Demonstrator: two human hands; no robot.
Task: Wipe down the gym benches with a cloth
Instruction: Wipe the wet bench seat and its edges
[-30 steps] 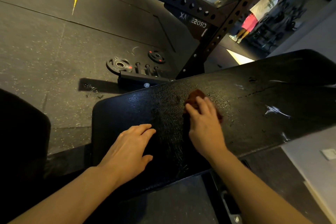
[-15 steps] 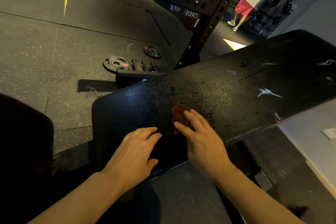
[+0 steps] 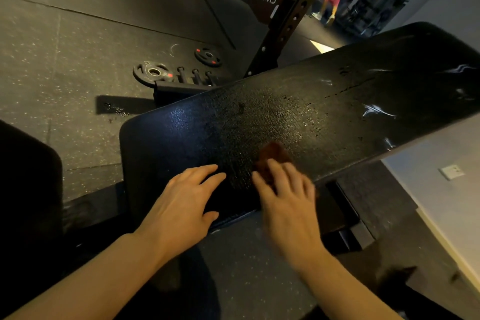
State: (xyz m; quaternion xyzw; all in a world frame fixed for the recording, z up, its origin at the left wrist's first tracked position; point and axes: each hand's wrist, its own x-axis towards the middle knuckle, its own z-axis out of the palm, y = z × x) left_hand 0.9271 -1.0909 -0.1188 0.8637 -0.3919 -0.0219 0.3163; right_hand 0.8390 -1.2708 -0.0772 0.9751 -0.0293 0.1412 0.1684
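head view: right hand [image 3: 288, 197] is pressing flat fingers on a brown cloth [image 3: 272, 156], left hand [image 3: 181, 205] is resting spread on the bench [image 3: 337, 101]; overlapping firm strokes would be covering it best.

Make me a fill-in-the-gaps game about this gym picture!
1. The right hand presses a reddish ____ onto the bench.
2. The left hand rests flat on the ____.
3. Two round weight ____ lie on the floor.

Missing words: cloth; bench; plates
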